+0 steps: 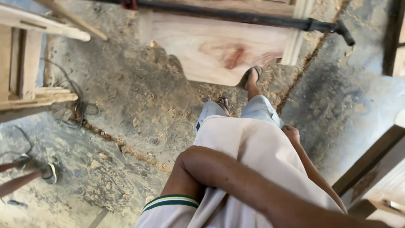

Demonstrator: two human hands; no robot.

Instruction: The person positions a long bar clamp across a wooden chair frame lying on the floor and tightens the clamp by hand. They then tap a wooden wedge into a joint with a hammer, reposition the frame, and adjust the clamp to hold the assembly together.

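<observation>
I look down my own body: a beige shirt (253, 160), light blue shorts (257, 107) and sandalled feet (252, 76) on a sawdust-strewn concrete floor (139, 105). My left arm (228, 177) is bent across my chest, elbow forward, and the forearm runs out of the lower right edge, so my left hand is hidden. My right hand (291, 134) hangs beside my right hip with fingers curled and nothing visible in it. Just ahead of my feet lies a pale wooden panel (219, 50) with a curved cut edge.
A black metal bar clamp (261, 17) crosses the panel at the top. A wooden frame (29, 67) stands at the left with dark cables (78, 105) beside it. Dark timbers (371, 164) lean at the right. Something like a shoe (49, 173) sits at the far left.
</observation>
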